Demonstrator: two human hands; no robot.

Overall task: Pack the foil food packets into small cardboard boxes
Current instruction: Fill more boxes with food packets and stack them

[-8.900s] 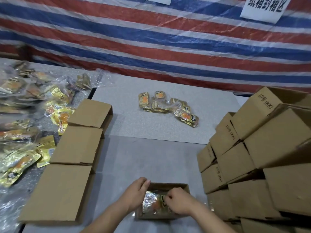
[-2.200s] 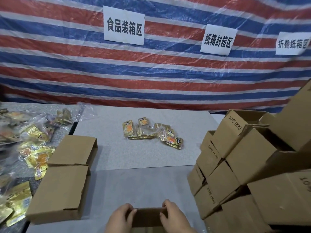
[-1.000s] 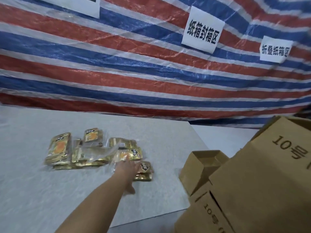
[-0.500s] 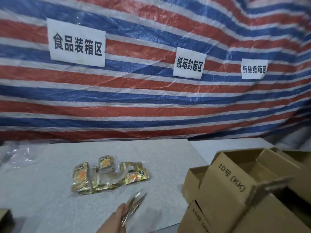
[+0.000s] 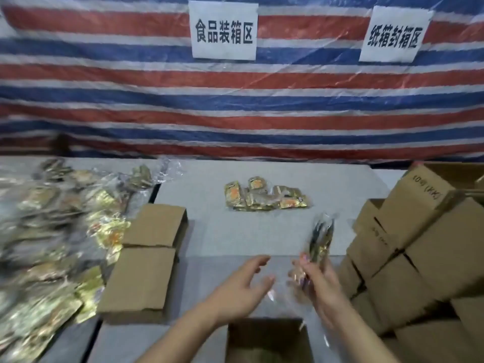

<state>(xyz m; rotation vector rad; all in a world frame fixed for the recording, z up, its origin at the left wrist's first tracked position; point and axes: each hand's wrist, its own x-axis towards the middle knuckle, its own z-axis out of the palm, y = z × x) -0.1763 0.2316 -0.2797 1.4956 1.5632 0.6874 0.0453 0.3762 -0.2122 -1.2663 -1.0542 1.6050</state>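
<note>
Open box (image 5: 267, 339) at the near edge of the counter (image 5: 209, 231), flaps up, inside too dark to tell contents. Above it, left hand (image 5: 241, 292) hovers palm in, fingers (image 5: 258, 259) spread and loose, holding nothing. Right hand (image 5: 318, 281) just beside it pinches a bunch of foil packets (image 5: 320, 239) edge-on in clear wrap, standing upright over the counter, blurred. Left: two closed boxes (image 5: 146, 258) touching end to end, beyond them a heap of bagged packets (image 5: 52, 231), blurred. Right: stack of empty boxes (image 5: 419, 244), some open-topped. Mid counter, further back: small pile of packets (image 5: 264, 196) lying flat, well apart from both hands. Behind: striped tarp (image 5: 235, 100) with two white signs (image 5: 224, 30)
</note>
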